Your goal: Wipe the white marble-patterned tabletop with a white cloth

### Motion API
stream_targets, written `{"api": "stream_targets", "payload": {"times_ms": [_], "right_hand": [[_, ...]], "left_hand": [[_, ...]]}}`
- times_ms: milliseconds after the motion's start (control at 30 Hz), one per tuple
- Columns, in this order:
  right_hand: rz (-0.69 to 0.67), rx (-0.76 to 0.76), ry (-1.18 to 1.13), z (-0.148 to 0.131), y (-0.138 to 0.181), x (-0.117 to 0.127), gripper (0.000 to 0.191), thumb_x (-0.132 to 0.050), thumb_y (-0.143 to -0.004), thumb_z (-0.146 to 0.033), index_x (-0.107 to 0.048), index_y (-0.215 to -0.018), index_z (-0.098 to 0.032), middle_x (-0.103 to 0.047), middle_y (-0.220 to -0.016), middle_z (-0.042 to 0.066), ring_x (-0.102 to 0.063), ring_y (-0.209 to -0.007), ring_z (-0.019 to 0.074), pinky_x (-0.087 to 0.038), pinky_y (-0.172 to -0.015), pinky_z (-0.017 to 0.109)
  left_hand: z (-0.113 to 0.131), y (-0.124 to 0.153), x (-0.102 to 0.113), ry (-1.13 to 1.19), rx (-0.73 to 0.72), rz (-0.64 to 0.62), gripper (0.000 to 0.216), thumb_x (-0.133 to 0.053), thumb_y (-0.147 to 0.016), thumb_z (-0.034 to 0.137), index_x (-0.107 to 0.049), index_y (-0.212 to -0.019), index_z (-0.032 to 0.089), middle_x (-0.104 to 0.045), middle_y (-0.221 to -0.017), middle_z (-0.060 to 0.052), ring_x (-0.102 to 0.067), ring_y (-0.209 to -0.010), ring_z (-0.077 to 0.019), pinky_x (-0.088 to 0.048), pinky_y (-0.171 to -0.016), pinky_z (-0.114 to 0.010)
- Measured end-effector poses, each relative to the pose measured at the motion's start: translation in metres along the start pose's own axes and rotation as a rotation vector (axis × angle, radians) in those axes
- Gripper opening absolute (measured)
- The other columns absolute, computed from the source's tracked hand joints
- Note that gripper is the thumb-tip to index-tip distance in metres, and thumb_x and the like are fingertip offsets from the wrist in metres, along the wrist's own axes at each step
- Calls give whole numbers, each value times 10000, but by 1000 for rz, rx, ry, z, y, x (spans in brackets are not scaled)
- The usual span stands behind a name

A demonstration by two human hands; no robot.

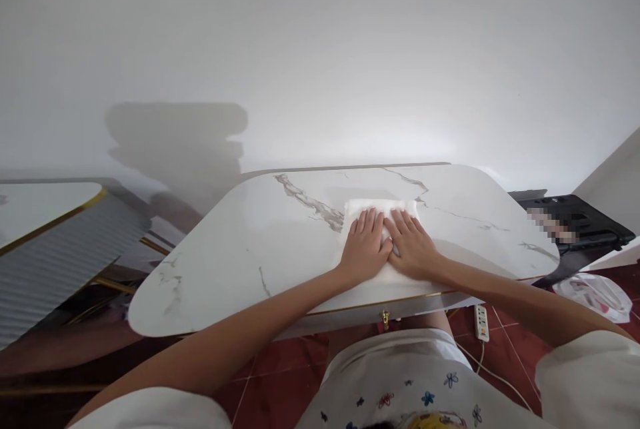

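Note:
A folded white cloth [381, 206] lies on a white marble-patterned tabletop [300, 249], right of its middle. Both palms rest flat on the cloth, side by side, with the thumbs close together. My left hand [365, 246] has its fingers stretched forward over the cloth's left half. On the right half lies my right hand [413, 246], its fingers also extended. The far edge of the cloth shows beyond the fingertips, and the part under the palms is hidden.
Behind the table stands a plain white wall [320, 62]. A second table with a ribbed grey side [55, 262] is at the left. A black case [595, 219] sits at the right. On the red tiled floor are a power strip [481, 322] and a white plastic bag [595, 296].

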State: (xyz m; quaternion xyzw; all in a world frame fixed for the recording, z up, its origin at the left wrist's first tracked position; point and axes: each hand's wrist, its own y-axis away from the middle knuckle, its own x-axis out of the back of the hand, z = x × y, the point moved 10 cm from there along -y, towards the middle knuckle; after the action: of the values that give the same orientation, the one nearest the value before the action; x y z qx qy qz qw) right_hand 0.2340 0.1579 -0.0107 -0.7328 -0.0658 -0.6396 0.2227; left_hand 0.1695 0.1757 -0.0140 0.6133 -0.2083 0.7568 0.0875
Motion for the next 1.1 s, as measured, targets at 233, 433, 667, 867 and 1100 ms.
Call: {"api": "stream_targets", "payload": {"times_ms": [233,433,667,867,1100], "right_hand": [[-33,38,-26,2,27,7,622,-447,-841,-277,-348,-1424,-83,-265,-1511,175,-186,-1397,319,-223,-1113,469],[-40,8,5,27,30,9,649,-458,-819,-280,-337,-1432,-103,-274,-1510,163,-211,-1390,325,-241,-1101,471],[-36,17,17,52,-20,-2,622,-424,-854,-308,-327,-1433,-104,-278,-1505,179,-222,-1386,330,-244,-1090,471],[-61,78,47,80,-76,-19,630,-419,-886,-371,-294,-1448,-114,-267,-1510,173,-226,-1386,328,-252,-1084,472],[-35,50,40,110,-133,-30,610,-377,-919,-401,-285,-1457,-128,-270,-1515,146,-222,-1391,311,-230,-1098,442]], "left_hand": [[24,18,-1,-6,13,-9,602,-368,-883,302,-306,-1417,32,-244,-1515,-181,-169,-1409,-305,-196,-1132,-464],[44,0,-9,35,-25,-62,628,-379,-879,315,-274,-1434,39,-209,-1528,-171,-138,-1414,-308,-175,-1137,-462],[20,-51,-16,28,9,-27,592,-337,-902,343,-297,-1421,60,-241,-1523,-157,-154,-1414,-297,-188,-1131,-437],[-5,-105,-21,50,44,37,574,-347,-894,362,-331,-1400,91,-275,-1510,-152,-194,-1404,-298,-200,-1122,-442],[-32,-165,-27,98,55,40,561,-324,-890,379,-355,-1381,109,-283,-1511,-127,-200,-1402,-279,-198,-1120,-420]]}}
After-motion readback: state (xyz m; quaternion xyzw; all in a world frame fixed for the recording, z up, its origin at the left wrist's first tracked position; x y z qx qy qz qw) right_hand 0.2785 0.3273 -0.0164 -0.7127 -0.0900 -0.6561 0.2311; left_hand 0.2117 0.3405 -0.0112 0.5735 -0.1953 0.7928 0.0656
